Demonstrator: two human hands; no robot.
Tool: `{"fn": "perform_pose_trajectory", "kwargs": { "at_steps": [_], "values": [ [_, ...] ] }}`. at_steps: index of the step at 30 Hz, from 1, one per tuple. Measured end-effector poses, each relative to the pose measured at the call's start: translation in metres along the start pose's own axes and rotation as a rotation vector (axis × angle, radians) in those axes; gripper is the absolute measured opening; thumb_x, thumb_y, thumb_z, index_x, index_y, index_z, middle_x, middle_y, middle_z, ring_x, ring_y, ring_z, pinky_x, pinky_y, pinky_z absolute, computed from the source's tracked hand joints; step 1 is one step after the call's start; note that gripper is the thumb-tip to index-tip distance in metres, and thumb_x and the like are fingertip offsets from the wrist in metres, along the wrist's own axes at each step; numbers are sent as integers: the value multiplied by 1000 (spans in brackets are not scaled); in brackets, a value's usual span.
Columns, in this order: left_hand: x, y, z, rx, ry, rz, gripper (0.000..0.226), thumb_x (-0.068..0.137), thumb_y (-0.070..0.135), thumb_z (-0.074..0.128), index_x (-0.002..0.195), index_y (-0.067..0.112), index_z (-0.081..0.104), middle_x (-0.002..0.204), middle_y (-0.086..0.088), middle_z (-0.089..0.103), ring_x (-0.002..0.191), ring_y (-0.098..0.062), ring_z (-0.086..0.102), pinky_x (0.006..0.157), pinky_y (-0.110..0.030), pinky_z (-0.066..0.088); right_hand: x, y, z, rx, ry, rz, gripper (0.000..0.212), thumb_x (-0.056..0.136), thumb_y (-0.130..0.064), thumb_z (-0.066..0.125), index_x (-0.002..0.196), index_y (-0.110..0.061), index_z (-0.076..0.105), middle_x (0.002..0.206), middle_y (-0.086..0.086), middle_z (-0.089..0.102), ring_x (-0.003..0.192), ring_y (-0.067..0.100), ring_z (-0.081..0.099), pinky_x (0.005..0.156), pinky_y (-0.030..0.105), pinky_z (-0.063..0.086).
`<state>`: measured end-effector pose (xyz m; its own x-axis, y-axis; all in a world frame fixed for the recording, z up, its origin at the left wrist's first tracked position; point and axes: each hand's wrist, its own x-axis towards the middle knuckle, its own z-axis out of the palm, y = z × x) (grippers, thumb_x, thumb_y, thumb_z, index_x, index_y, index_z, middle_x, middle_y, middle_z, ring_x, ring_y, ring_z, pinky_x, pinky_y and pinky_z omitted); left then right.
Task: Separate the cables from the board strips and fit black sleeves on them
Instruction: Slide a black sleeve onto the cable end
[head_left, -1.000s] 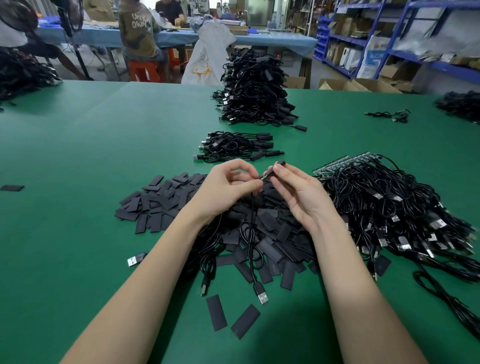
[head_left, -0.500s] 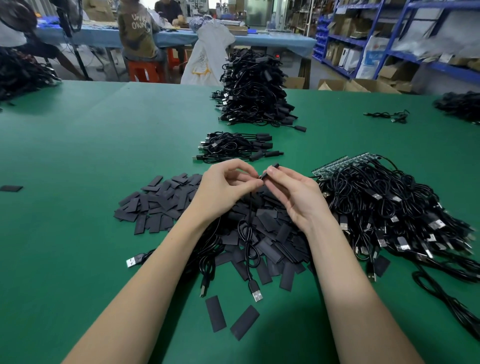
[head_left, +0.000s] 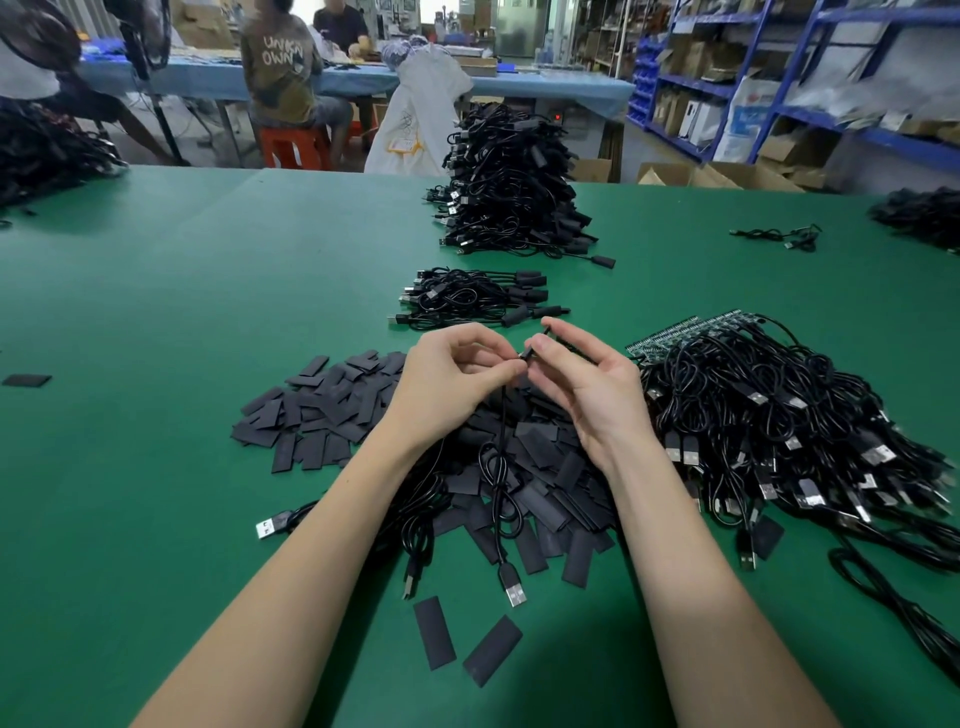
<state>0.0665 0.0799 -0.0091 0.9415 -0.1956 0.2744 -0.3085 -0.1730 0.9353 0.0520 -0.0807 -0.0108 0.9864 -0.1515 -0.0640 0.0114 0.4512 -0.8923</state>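
- Head view, as I read it: my left hand (head_left: 457, 376) and right hand (head_left: 587, 382) meet above the green table (head_left: 156, 338), fingertips nearly touching.
- Left hand's thumb and forefinger are pinched on a thin black cable (head_left: 501, 457) close to its top end; the other fingers are curled in.
- That cable hangs straight down from the pinch, loops over the heap below, and ends in a USB plug (head_left: 511, 587) lying on the table between my forearms.
- Right hand's thumb and forefinger are clamped on a small black sleeve (head_left: 545, 340), which sits tilted just beside the cable's tip; I cannot tell whether the tip is already inside it.
- Directly under both hands lies the heap of flat black sleeves (head_left: 322, 415), spreading out to the left; two loose ones lie nearer me.
- Right of my right wrist is the tangled pile of cables (head_left: 779, 426), with green board strips (head_left: 675, 338) at its far edge.
- Beyond the hands sits a small bundle of sleeved cables (head_left: 467, 299), and behind that a tall stack (head_left: 509, 192).
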Motion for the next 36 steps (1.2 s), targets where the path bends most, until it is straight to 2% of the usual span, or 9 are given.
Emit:
{"fn": "perform_pose_trajectory", "kwargs": {
  "at_steps": [9, 12, 16, 21, 24, 27, 30, 32, 36],
  "values": [
    [1, -5, 1, 21, 16, -29, 10, 84, 11, 81, 87, 11, 72, 78, -6, 77, 77, -23, 76, 80, -34, 60, 3, 5, 3, -7, 37, -18, 23, 84, 0, 80, 102, -13, 77, 91, 11, 79, 86, 17, 77, 75, 24, 60],
    [4, -5, 2, 11, -13, -81, 11, 85, 16, 81, 89, 13, 72, 76, -1, 77, 68, -12, 70, 73, -28, 55, 4, 7, 2, 38, 87, 31, 22, 82, 1, 81, 100, -10, 77, 98, 14, 78, 87, 18, 77, 74, 23, 60],
    [6, -4, -4, 51, -133, -224, 19, 87, 30, 79, 98, 17, 71, 76, 2, 75, 72, -11, 67, 81, -28, 56, 6, 4, -4, 133, 149, 82, 24, 82, 4, 79, 104, -3, 75, 103, 14, 77, 84, 17, 76, 72, 24, 61],
    [2, 3, -6, 78, -316, -274, 15, 93, 25, 74, 90, 9, 74, 80, -9, 75, 67, -13, 57, 67, -20, 50, 6, -3, -10, 183, 191, 77, 23, 82, 4, 79, 103, -3, 73, 100, 13, 77, 81, 16, 77, 68, 24, 61],
    [2, 9, -4, 81, -340, -255, 12, 97, 20, 67, 87, 14, 69, 80, -7, 74, 64, -8, 60, 64, -18, 48, 5, -6, -15, 121, 146, 87, 25, 85, -6, 80, 109, -6, 72, 99, 12, 78, 88, 23, 77, 68, 25, 61],
    [6, 13, -5, 41, -322, -270, 11, 101, 21, 61, 92, 15, 61, 82, -14, 63, 71, -13, 71, 66, -29, 52, 7, -10, -19, 62, 117, 106, 24, 92, -24, 76, 113, -17, 67, 92, 9, 79, 90, 31, 77, 67, 28, 62],
    [18, 19, -7, -50, -329, -282, 11, 103, 19, 58, 97, 9, 59, 85, -8, 53, 65, -19, 70, 62, -29, 59, 9, -11, -22, 33, 122, 127, 20, 100, -33, 65, 115, -23, 58, 103, 10, 78, 91, 30, 77, 68, 29, 62],
    [34, 25, -10, 15, -318, -258, 11, 103, 18, 58, 99, 8, 59, 87, -9, 54, 56, -16, 65, 53, -24, 54, 9, -11, -23, 26, 121, 132, 23, 102, -32, 61, 121, -21, 55, 107, 9, 78, 92, 29, 77, 67, 29, 62],
    [85, 32, -16, 307, -259, -152, 11, 101, 26, 60, 97, 17, 64, 85, -4, 59, 56, -11, 57, 55, -24, 50, 8, -12, -25, 1, 106, 126, 18, 103, -29, 59, 119, -22, 57, 104, 3, 79, 93, 25, 77, 69, 29, 63]
  ]
}}
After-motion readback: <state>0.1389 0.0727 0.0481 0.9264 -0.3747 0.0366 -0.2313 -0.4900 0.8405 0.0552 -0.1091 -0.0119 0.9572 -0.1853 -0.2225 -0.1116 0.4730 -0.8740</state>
